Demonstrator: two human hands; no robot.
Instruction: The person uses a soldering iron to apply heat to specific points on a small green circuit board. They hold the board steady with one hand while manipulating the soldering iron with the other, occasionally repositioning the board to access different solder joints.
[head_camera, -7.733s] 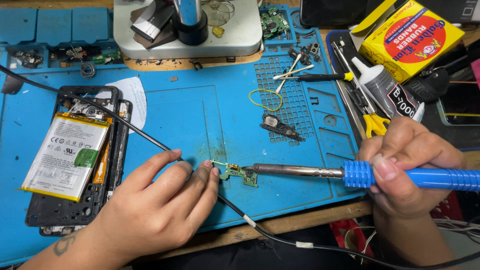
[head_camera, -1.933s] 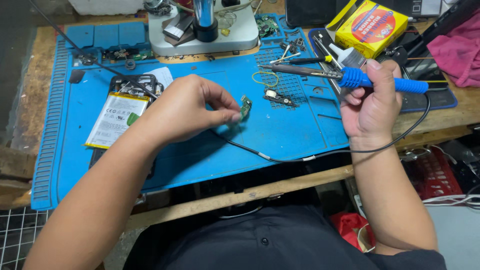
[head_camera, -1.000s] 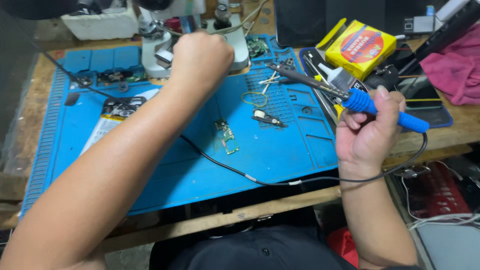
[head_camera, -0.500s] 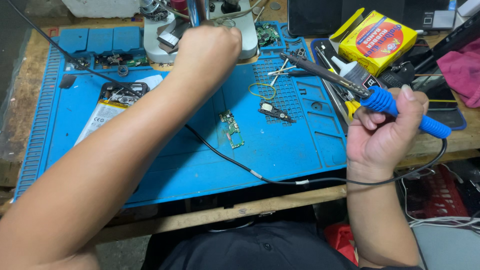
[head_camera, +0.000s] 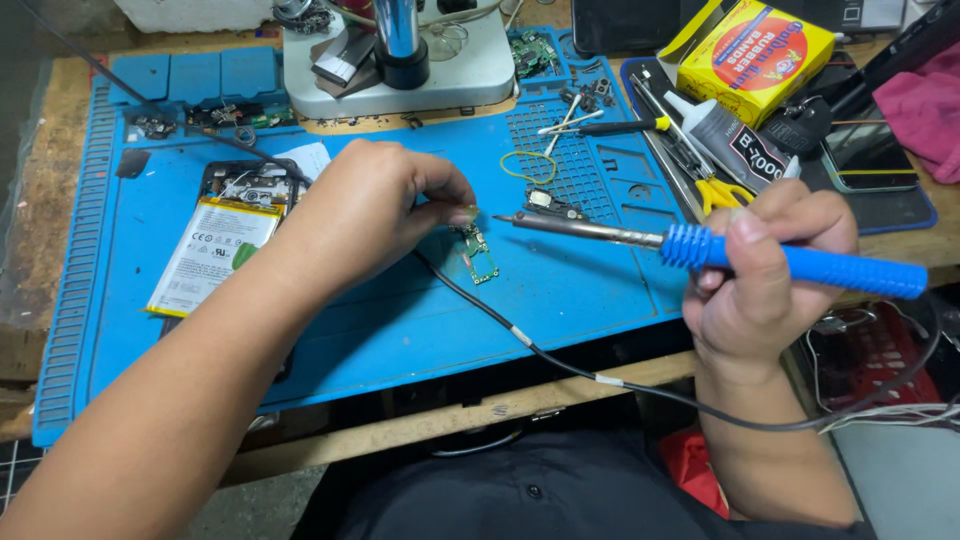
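Head camera shows the left hand (head_camera: 375, 215) pinching the small green circuit board (head_camera: 478, 253) on the blue mat (head_camera: 400, 330), while the right hand (head_camera: 765, 270) grips the blue-handled soldering iron (head_camera: 700, 245), its tip just beside the board.

Head-worn view, steeply down, near mat (head_camera: 400, 330)

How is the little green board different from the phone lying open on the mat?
The little green board is tiny and bare, pinched at its top edge by the left hand; the opened phone is far bigger, untouched, and shows a pale battery. The soldering iron in the right hand points toward the board, not the phone. Both rest on the blue mat.
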